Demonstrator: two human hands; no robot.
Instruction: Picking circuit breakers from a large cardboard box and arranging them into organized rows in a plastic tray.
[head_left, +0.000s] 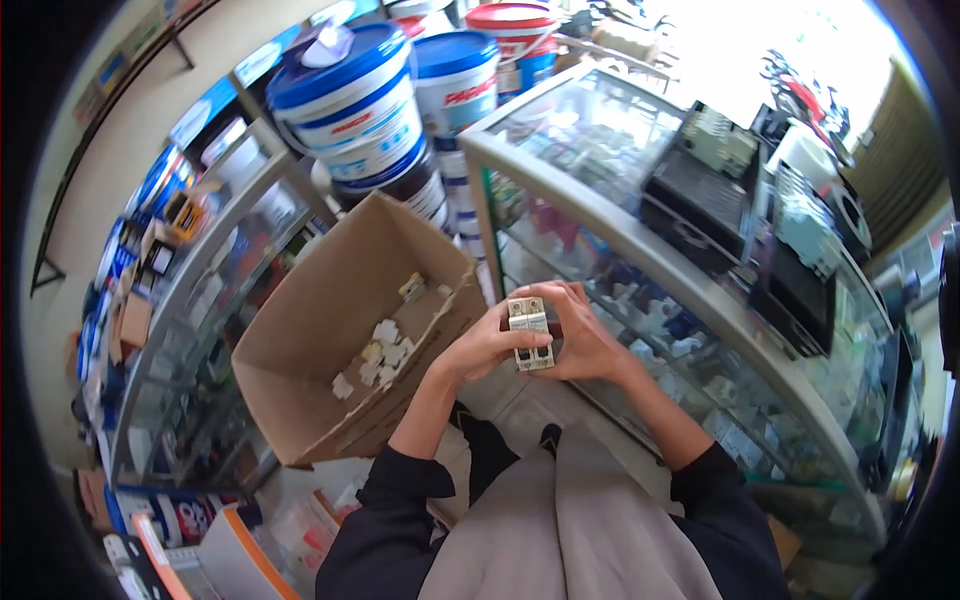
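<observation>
Both my hands hold a pair of white modular circuit breakers (529, 324) side by side, upright in front of my body. My left hand (480, 346) grips them from the left, its thumb across the lower front. Around the top and right side curls my right hand (589, 337). To the left stands an open cardboard box (322, 315); on its bottom lie several small white pieces (386, 349), and another small whitish piece with some yellow (411, 287) lies near its far corner.
A glass display counter (637, 255) runs along the right, with black cases (694, 184) bearing breakers on top. Blue-lidded buckets (360, 112) are stacked ahead. Another glass case (202, 285) stands left, beyond the box. Tiled floor (517, 405) shows near my feet.
</observation>
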